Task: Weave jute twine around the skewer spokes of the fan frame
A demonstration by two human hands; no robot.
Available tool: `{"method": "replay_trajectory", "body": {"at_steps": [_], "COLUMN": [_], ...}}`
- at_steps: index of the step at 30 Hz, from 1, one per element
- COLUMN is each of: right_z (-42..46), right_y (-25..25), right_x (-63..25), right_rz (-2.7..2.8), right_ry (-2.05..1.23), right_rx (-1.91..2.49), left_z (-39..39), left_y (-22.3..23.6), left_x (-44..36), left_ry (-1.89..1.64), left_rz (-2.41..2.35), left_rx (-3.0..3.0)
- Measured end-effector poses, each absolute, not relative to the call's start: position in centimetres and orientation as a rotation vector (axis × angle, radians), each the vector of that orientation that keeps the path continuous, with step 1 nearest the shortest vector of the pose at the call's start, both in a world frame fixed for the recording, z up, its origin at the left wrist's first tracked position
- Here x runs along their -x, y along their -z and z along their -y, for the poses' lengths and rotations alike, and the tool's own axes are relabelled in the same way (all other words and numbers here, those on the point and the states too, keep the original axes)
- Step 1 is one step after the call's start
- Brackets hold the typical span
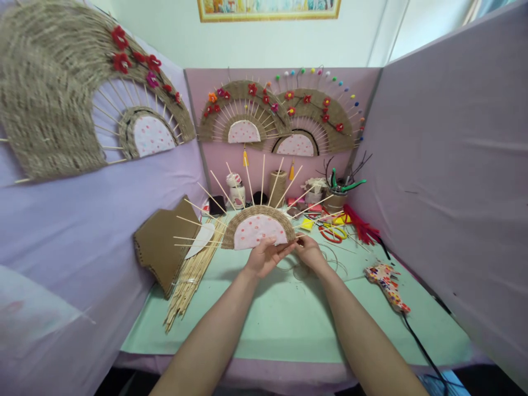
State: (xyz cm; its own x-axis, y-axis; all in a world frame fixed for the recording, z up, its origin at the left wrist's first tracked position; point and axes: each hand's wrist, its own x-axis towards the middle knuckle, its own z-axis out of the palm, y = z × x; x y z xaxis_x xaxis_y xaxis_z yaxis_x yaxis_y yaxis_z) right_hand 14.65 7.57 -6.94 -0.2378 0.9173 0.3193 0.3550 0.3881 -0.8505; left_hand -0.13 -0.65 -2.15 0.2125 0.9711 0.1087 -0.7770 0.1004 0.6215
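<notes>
Held up over the table is a half-round woven fan (237, 221), with a pink-spotted white centre, a band of brown twine and thin sticks radiating from its curved edge. My left hand (264, 256) grips its lower edge right of the middle, thumb in front on the spotted piece. At the fan's lower right corner, the fingers of my right hand (309, 252) are pinched together by the twine band. Loose twine (303, 269) trails in loops beneath the right hand onto the table. Whether that hand pinches the twine or the fan's corner is too small to be certain.
Bundled sticks (192, 275) and brown cardboard (163, 245) lie left. A twine spool (278, 184), scissors (335, 234), red yarn (363, 225) and pliers (350, 185) are at the back right. A patterned glue gun (388, 286) with a cord lies right. Finished fans (247, 91) hang behind.
</notes>
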Motion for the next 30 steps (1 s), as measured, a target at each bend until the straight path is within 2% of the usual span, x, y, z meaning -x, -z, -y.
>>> {"method": "replay_trajectory", "body": {"at_steps": [7, 17, 30], "right_z": [-7.2, -7.8, -6.1], "right_y": [6.3, 6.5, 5.1], "right_x": [-14.7, -14.8, -14.8], "right_rz": [1.680, 1.622, 1.694], "right_ry": [-0.738, -0.874, -0.742], "right_rx": [1.094, 1.099, 1.042], "left_z": [0.6, 0.5, 0.7], "left_y": [2.2, 2.5, 2.6], "left_x": [0.5, 0.5, 0.2], "left_ry": [-1.337, -1.328, -1.270], "left_rz": [-0.372, -0.394, -0.345], "left_rx": [-0.670, -0.669, -0.697]}}
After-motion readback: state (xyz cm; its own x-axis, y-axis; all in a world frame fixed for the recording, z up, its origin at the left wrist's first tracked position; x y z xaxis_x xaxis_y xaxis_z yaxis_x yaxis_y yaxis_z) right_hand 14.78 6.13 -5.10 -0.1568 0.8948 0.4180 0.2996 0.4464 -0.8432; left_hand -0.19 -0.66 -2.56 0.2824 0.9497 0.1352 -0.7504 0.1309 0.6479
